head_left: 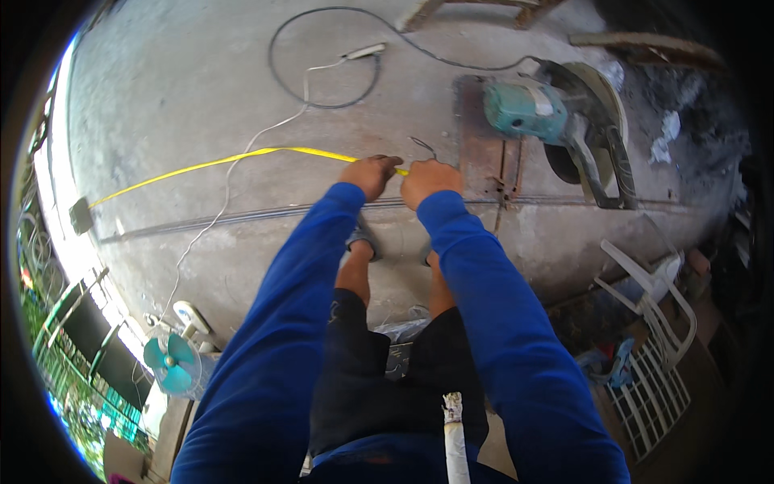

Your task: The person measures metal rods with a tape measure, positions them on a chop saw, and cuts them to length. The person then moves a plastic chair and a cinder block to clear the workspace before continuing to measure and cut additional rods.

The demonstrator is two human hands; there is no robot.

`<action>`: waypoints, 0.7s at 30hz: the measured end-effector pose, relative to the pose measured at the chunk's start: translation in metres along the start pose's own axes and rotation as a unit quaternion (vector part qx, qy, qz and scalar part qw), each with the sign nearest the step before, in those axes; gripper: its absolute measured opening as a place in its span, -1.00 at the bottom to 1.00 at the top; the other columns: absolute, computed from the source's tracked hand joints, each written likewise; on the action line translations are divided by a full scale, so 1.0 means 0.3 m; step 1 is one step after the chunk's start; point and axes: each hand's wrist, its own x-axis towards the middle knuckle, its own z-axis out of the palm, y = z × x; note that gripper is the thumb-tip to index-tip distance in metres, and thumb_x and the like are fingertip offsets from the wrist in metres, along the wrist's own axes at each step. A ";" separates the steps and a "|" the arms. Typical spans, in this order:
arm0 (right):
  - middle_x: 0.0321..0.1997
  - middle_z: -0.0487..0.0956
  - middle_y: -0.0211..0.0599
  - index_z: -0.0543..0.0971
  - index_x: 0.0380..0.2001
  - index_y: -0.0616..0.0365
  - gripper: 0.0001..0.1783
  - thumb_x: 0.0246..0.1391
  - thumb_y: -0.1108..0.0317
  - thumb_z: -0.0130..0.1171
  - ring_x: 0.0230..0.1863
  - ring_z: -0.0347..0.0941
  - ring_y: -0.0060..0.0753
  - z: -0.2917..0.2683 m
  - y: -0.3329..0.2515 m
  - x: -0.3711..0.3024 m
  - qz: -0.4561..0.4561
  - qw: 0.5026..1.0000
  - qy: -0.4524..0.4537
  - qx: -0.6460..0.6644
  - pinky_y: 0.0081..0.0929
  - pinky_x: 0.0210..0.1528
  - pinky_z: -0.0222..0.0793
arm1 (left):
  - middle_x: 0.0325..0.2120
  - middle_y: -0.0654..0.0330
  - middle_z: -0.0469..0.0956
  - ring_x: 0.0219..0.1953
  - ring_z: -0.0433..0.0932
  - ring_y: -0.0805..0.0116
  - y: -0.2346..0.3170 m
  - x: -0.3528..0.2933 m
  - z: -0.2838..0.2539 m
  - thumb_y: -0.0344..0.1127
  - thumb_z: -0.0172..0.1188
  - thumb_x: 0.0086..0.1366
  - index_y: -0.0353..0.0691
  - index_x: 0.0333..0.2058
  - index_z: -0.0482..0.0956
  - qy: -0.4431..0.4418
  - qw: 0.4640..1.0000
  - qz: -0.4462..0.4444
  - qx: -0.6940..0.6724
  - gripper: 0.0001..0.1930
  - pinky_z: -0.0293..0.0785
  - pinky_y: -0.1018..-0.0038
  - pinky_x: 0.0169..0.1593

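Observation:
A yellow tape measure blade (201,166) stretches in a low arc from the left side to my hands, just above the concrete floor. At its far left end a dark boxy piece (81,216), seemingly the tape's case, rests on the floor. My left hand (369,177) is closed around the blade. Close beside it, my right hand (433,181) is closed on the end of the same blade; a short yellow stretch shows between the two. Long thin metal bars (266,214) lie side by side across the floor under my hands. The fingertips are partly hidden.
A cut-off saw (528,111) with a green motor stands at right on a rusty plate (482,157). Its black cable (278,73) meets a white cord's socket (364,52). A teal-bladed fan (172,363) is lower left, a white plastic chair (653,302) lower right, a cigarette (455,444) below.

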 end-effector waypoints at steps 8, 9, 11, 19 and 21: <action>-0.13 0.71 -0.01 0.71 -0.13 0.14 -0.64 0.14 0.24 0.04 -0.06 0.66 0.06 0.072 0.237 -0.004 0.024 0.999 -0.001 0.034 -0.08 0.03 0.54 | -0.11 0.02 0.64 -0.06 0.59 -0.10 -0.037 0.107 0.062 -0.26 0.15 0.38 -0.16 -0.08 0.63 -0.057 0.995 0.062 0.046 -0.78 0.51 0.12 0.00; -0.14 0.71 -0.01 0.71 -0.13 0.14 -0.64 0.13 0.25 0.05 -0.07 0.66 0.04 0.077 0.305 -0.023 0.028 0.999 -0.007 0.024 -0.09 0.02 0.54 | -0.11 0.02 0.64 -0.05 0.59 -0.10 -0.039 0.122 0.074 -0.26 0.15 0.38 -0.16 -0.08 0.63 -0.060 0.995 0.063 0.055 -0.78 0.51 0.13 0.00; -0.16 0.71 -0.01 0.71 -0.16 0.14 -0.65 0.12 0.21 0.07 -0.06 0.65 0.08 0.067 0.490 -0.079 0.018 0.999 -0.028 0.018 -0.05 0.03 0.53 | -0.11 0.02 0.63 -0.05 0.59 -0.08 -0.041 0.146 0.098 -0.20 0.10 0.42 -0.14 -0.08 0.62 -0.069 0.994 0.052 0.067 -0.77 0.49 0.09 0.03; -0.23 0.62 0.00 0.62 -0.27 0.08 -0.78 0.10 0.20 0.19 -0.17 0.57 0.20 -0.052 1.286 -0.483 0.044 0.997 0.011 0.067 0.01 -0.12 0.49 | -0.10 -0.01 0.63 -0.03 0.58 -0.10 -0.072 0.207 0.189 -0.24 0.13 0.41 -0.17 -0.09 0.62 -0.059 0.995 0.042 0.066 -0.78 0.50 0.10 0.03; -0.25 0.62 0.00 0.61 -0.30 0.10 -0.80 0.10 0.23 0.21 -0.20 0.56 0.19 -0.070 1.398 -0.531 0.068 0.993 0.015 0.092 -0.02 -0.14 0.48 | -0.10 -0.02 0.63 -0.03 0.58 -0.11 -0.065 0.211 0.207 -0.22 0.13 0.41 -0.17 -0.09 0.62 -0.067 0.993 0.027 0.093 -0.78 0.50 0.09 0.03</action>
